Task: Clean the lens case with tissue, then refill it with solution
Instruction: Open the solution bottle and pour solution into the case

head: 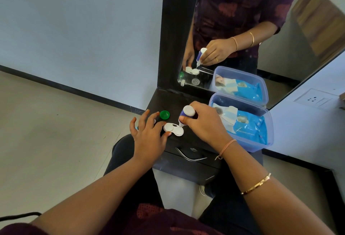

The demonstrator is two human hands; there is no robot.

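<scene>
While refilling on the dark surface (pixel 186 96), hold left grip (pixel 147 136) spread, straight fingertips steadying the lens case (pixel 173 129); note green cap (pixel 164 114) just behind. Treat case as probably light, rigid and slippery once wet: pin by outer rim, never wells. Hold right grip (pixel 203 122) clamped round inverted solution bottle (pixel 186 114), nozzle at right well. Expect no legible lettering on blue pack (pixel 250 122).

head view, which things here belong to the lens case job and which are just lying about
In use: lens case, solution bottle in right hand, left hand steadying case, green cap.
Not in use now: plastic box, mirror, drawer handle.
</scene>
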